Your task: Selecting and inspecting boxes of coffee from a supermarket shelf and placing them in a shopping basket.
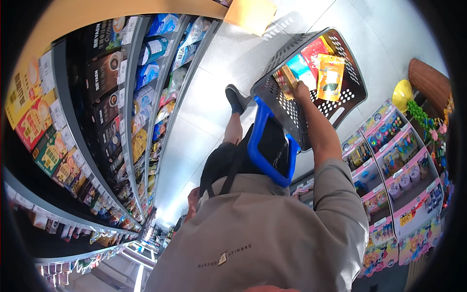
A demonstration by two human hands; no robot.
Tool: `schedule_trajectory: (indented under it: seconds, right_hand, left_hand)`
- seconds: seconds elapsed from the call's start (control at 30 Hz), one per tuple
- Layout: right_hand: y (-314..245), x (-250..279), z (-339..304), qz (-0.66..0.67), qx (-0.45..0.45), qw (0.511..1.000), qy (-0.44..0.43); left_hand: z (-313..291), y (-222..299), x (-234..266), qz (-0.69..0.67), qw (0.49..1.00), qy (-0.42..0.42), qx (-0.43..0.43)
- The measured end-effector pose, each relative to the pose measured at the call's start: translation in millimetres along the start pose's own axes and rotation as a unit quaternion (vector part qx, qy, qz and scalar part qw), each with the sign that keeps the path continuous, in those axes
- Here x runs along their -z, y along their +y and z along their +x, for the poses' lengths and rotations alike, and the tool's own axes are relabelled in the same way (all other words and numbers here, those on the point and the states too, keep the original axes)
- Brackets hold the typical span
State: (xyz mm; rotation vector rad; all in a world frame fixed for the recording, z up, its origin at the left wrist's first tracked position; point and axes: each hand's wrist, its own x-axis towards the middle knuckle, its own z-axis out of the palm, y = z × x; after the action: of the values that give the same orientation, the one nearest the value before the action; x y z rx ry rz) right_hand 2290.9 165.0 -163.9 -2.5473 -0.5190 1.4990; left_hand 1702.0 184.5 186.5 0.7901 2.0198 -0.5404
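My right hand (301, 91) reaches into a dark brown perforated shopping basket (356, 83). Its fingers are closed on the edge of a small brown-and-gold box (288, 77), partly hidden by the hand. Close by in the basket lie a yellow-orange pouch (332, 80), a red pouch (315, 50) and a light blue and white packet (300, 69). The basket's blue handle (259, 129) leans against my body. My left hand (193, 199) hangs low at my left side, mostly behind my grey shirt; its fingers do not show clearly.
Tall shelves (127, 109) packed with boxes and bags run along my left. On the right stands a pink display rack (406, 194) with small toys. A woven brown basket (428, 80) and a yellow cardboard-like panel (250, 15) are further off. Pale floor tiles (214, 73) lie between.
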Motion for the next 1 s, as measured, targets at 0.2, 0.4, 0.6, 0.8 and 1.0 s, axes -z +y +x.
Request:
schedule_trajectory:
  seconds: [0.2, 0.4, 0.6, 0.8, 1.0]
  right_hand:
    - [14, 40, -54, 0.155, -0.028, 0.988, 0.008]
    - [-26, 109, -170, 0.475, 0.001, 0.880, -0.010]
    - [-88, 146, -280, 0.558, 0.140, 0.818, 0.019]
    - [-186, 145, -362, 0.558, 0.269, 0.785, -0.017]
    - [-273, 118, -416, 0.480, 0.359, 0.793, -0.113]
  left_hand:
    - [31, 40, 5, -0.094, 0.991, 0.013, -0.097]
    - [56, 100, 26, -0.189, 0.946, 0.030, -0.260]
    - [6, 207, 37, -0.223, 0.858, -0.030, -0.462]
    - [-79, 281, 42, -0.251, 0.742, -0.157, -0.601]
    - [-131, 294, 38, -0.288, 0.664, -0.247, -0.644]
